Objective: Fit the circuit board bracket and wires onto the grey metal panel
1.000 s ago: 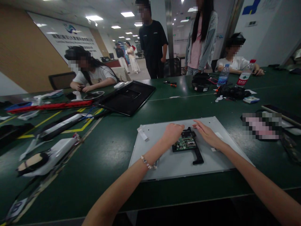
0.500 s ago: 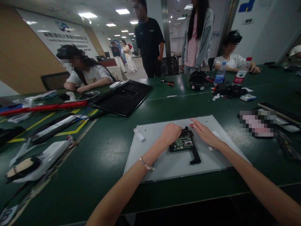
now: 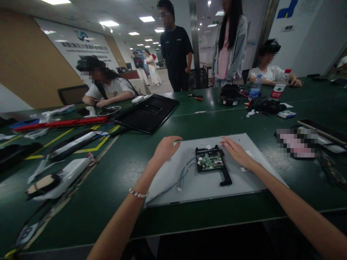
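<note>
A green circuit board (image 3: 214, 163) in a black plastic frame (image 3: 225, 177) lies on a pale grey flat panel (image 3: 189, 195). Thin grey cables (image 3: 182, 177) run from the board's left side toward the panel's near left corner. Above the panel's far left corner is my left hand (image 3: 166, 148), with thumb and fingers apart and nothing visible between them. This hand hides the corner beneath it. My right hand (image 3: 235, 151) hovers just right of the black frame, fingers stretched out and holding nothing.
Beyond the panel lies a black monitor cover (image 3: 149, 113), with a screwdriver (image 3: 195, 97) behind it. Two bottles (image 3: 280, 86) and a black cable heap (image 3: 267, 105) stand at the back right. White parts (image 3: 65, 177) lie left. People sit and stand across the green table (image 3: 124, 173).
My left hand has moved left, away from the circuit board to the panel's far left corner, uncovering the board's left side and the cables. My right hand has stayed nearly in place.
</note>
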The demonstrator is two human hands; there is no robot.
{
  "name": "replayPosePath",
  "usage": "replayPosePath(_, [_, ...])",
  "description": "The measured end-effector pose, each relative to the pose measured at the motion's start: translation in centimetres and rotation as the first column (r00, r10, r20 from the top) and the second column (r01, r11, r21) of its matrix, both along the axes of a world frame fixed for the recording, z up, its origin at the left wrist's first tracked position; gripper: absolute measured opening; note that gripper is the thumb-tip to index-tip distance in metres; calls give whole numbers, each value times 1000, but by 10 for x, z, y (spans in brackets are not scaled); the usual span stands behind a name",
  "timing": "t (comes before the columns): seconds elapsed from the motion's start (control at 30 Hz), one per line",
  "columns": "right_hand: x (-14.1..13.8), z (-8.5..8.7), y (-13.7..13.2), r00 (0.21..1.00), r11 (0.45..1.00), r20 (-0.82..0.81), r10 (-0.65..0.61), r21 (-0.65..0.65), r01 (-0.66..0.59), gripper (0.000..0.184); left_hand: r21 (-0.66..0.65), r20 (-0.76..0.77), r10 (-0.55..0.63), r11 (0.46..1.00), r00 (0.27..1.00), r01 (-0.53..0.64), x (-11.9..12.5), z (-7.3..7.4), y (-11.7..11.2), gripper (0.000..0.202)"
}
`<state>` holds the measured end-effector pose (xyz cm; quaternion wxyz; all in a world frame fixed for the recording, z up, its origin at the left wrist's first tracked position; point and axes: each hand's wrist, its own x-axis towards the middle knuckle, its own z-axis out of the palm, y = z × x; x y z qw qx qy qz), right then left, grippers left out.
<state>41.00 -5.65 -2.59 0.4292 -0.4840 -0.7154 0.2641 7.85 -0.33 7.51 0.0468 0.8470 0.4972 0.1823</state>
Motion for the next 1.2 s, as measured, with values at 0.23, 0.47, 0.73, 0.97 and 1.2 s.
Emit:
replayPosePath(0.23, [2, 0, -4, 999, 997, -24, -28, 71, 29, 46, 74, 81, 293, 951, 953, -299, -89, -37, 11, 42])
replayPosePath(0.47, [2, 0, -7, 999, 996, 2, -48, 71, 47, 45, -99, 138, 240, 969, 961, -227, -96, -55, 20, 47])
replayPosePath(0.73, [3, -2, -6, 999, 996, 2, -43, 73, 43, 46, -87, 222, 307, 951, 925, -295, -90, -39, 11, 22])
replayPosePath(0.97, [6, 0, -7, 999, 995, -17, -44, 87, 46, 46, -154, 445, 199, 977, 873, -144, -82, -8, -8, 24])
replayPosePath(1.2, [-4, 24, -20, 998, 992, 53, -34, 125, 27, 46, -262, 351, 111, 965, 930, -16, -51, -8, -33, 21])
